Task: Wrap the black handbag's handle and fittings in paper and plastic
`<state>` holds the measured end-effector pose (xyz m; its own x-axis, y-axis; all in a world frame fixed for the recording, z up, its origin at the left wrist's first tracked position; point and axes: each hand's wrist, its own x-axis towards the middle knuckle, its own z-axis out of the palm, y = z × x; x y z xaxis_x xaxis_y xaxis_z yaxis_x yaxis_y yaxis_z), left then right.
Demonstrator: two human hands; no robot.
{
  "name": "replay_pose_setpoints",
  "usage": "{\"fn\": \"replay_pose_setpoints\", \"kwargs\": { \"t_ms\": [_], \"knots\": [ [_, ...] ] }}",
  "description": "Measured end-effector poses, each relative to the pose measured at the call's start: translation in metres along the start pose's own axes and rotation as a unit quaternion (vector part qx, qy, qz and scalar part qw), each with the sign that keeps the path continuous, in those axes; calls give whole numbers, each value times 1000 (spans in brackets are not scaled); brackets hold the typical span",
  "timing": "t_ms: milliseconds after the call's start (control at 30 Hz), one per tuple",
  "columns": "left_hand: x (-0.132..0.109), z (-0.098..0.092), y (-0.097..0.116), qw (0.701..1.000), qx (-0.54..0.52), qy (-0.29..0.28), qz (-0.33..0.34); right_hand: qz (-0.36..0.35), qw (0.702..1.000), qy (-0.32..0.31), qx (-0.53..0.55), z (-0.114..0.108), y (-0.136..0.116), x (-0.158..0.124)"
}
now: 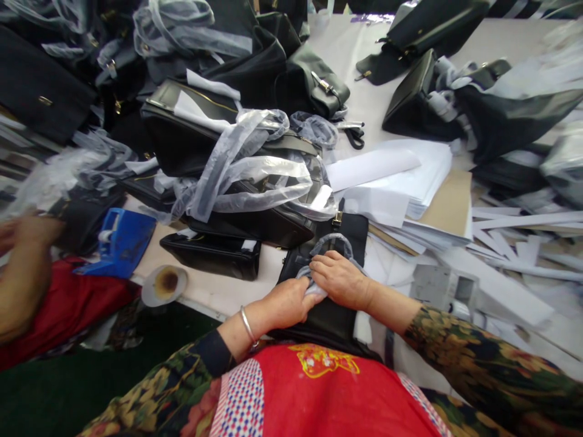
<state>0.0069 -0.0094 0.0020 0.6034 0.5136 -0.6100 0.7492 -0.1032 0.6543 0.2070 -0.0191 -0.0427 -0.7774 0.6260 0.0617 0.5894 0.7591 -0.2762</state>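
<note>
With left hand (289, 302) and right hand (340, 279) both gripping the plastic-wrapped handle (336, 237) of the black bag (328, 318), lying flat on the tabletop (200, 290) just before the red apron (337, 397), work with light, even pressure: smooth out creases and avoid tugging too hard.

My left hand (291, 298) and right hand (339, 280) hide part of the grey plastic-wrapped handle (336, 241) on the flat black leather bag (330, 321), whose near end disappears behind my red cloth apron (337, 394). A co-worker's bare forearm (20, 291) is cut off at the left edge, that person's hand (39, 229) too blurred for me to read its grip. The plastic-covered black bag (567, 170) smears out at the right edge.
</note>
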Motion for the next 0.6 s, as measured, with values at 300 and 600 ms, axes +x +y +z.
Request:
{"fn": "replay_pose_setpoints", "kwargs": {
  "t_ms": [300,600],
  "knots": [
    [3,5,-14,982,-186,-3,-20,132,988,75,38,-23,-4,-25],
    [7,12,-26,978,-202,23,-43,404,844,349,-44,-41,-47,-163]
  ]
}}
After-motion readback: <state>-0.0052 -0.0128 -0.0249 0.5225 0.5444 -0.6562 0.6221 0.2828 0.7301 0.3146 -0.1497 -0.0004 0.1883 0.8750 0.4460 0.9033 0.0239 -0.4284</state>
